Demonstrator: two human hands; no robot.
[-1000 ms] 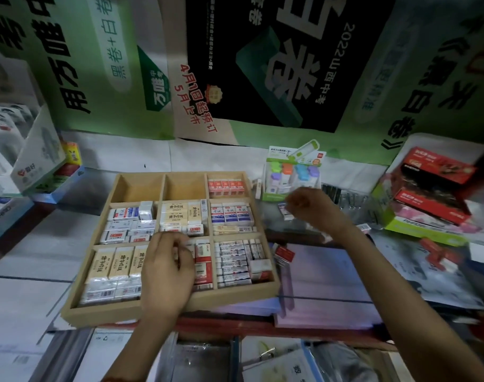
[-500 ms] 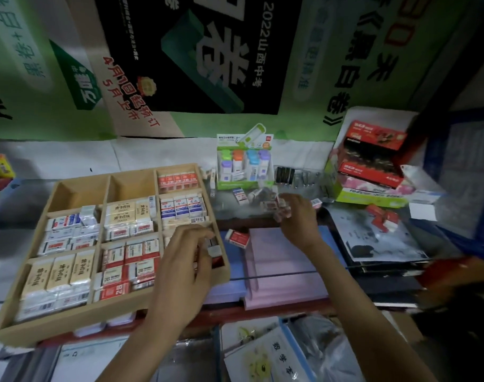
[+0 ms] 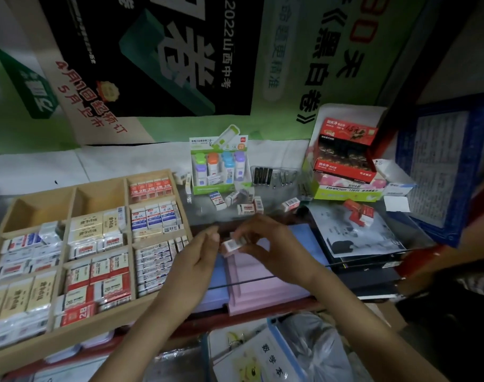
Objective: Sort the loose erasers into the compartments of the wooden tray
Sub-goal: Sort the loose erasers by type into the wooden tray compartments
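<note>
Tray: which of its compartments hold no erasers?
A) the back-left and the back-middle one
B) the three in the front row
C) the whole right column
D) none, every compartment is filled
A: in the tray, the back-left compartment and the back-middle compartment show bare wood, while all the others hold erasers.

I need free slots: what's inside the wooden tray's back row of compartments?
The left compartment and middle compartment show bare wood; the right one holds red 2B erasers. Anything beneath those erasers is hidden.
</note>
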